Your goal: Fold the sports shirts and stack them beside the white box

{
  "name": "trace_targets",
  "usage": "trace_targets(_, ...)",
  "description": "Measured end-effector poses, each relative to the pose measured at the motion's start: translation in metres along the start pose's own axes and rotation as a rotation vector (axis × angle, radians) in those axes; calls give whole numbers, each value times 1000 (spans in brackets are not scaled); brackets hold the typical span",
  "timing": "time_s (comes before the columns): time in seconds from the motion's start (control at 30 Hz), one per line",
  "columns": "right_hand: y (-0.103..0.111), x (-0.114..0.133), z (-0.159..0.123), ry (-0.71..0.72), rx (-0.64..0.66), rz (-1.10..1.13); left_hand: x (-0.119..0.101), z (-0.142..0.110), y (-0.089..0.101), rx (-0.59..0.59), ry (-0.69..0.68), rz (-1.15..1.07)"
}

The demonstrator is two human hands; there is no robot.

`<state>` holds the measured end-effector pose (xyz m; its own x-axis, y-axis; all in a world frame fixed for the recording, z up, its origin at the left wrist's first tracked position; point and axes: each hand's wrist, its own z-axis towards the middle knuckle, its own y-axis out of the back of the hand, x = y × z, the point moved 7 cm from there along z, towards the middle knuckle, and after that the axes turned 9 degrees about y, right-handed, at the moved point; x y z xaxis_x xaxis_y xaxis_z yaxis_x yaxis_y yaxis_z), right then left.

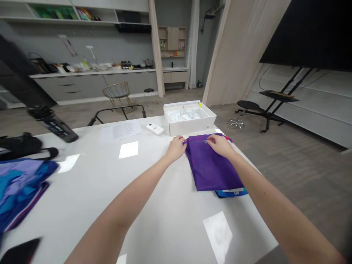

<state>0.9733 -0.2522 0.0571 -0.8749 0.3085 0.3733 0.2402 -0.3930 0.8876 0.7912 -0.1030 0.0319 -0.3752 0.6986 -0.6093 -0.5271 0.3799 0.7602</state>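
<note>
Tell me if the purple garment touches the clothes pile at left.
Apart: the head view shows white tabletop between the purple garment and the clothes pile.

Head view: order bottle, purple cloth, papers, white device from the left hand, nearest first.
From the left hand:
1. Purple cloth: right beside it, on its right.
2. White device: ahead, slightly left.
3. Papers: farther left, past the device.
4. Bottle: far left, toward the table's far corner.
</note>
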Motion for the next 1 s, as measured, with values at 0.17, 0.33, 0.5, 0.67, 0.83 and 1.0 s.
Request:
trace_targets(0.17,-60,136,-13,137,276,333,34,-73,78,151,18,-20)
trace_targets(0.33,-132,278,-30,262,476,401,115,-182,186,134,163,-18)
trace_targets(0.5,-198,428,-41,389,605,511,224,-296,310,-82,378,6)
trace_targets(0.67,-261,568,-47,486,718,628,340,-395,417,-290,585,141)
trace_targets(0.83,-313,689,-20,559,585,608,444,-446,510,-407,786,386)
trace_targets(1.0,-372,781,41,544,430,584,538,-440,563,-439,989,471)
